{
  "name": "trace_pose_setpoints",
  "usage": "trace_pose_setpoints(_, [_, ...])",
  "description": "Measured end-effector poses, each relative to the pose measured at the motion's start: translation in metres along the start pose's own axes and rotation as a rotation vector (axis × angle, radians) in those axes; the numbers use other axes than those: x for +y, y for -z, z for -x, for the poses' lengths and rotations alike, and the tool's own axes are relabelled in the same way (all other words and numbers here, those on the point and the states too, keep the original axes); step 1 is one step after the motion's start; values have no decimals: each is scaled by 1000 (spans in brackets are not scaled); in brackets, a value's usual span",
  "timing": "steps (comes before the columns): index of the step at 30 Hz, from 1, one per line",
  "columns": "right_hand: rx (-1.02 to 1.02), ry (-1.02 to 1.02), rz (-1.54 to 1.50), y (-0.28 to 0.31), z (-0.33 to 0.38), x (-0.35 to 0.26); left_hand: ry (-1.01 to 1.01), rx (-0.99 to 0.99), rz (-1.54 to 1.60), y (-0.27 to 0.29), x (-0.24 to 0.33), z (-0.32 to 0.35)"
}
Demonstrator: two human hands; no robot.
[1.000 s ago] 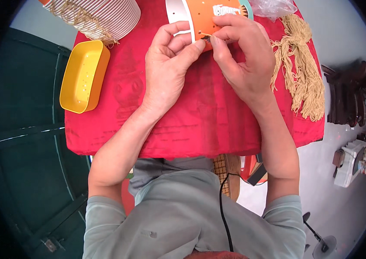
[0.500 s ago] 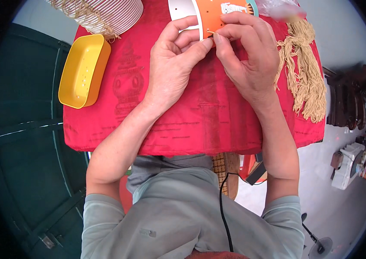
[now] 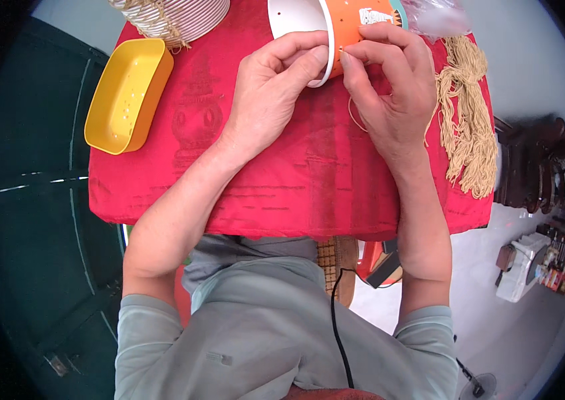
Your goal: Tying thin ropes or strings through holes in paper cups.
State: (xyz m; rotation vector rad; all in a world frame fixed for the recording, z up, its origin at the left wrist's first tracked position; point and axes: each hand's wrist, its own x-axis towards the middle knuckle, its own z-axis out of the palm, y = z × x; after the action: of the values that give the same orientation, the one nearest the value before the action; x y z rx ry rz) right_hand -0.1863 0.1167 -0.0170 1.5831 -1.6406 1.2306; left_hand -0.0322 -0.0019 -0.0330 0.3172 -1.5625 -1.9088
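At the far side of the table lies an orange paper tub (image 3: pixel 344 19) on its side, its white inside facing left and small holes dotting its wall. My left hand (image 3: pixel 266 93) grips its rim, some fingers hidden inside the tub and the thumb near the edge. Against the orange outer wall, my right hand (image 3: pixel 392 83) pinches a beige yarn strand (image 3: pixel 352 115) between thumb and forefinger. The strand's short tip shows at the wall, while a loop hangs below the hand. Whether the tip sits in a hole I cannot tell.
A beige yarn bundle (image 3: pixel 467 130) lies right of my right hand. Far left stand a yellow plastic box (image 3: pixel 154 100) holding small bits and a stack of white tubs (image 3: pixel 192 17) with yarn over it. A clear plastic bag (image 3: pixel 439 17) is at the back. Red cloth (image 3: pixel 262 193) covers the table.
My left thumb has moved back from the strand to the tub's rim. The tub has turned slightly, and a yarn loop now shows below my right hand. The whole view has shifted slightly.
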Motion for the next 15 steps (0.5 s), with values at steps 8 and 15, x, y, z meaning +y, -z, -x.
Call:
trace_pose_setpoints(8, [-20, 6, -13, -2, 2, 3, -26, -59, 9, 6, -7, -7])
trace_pose_setpoints(15, [-37, -24, 6, -2, 0, -2, -22, -56, 78, 9, -7, -8])
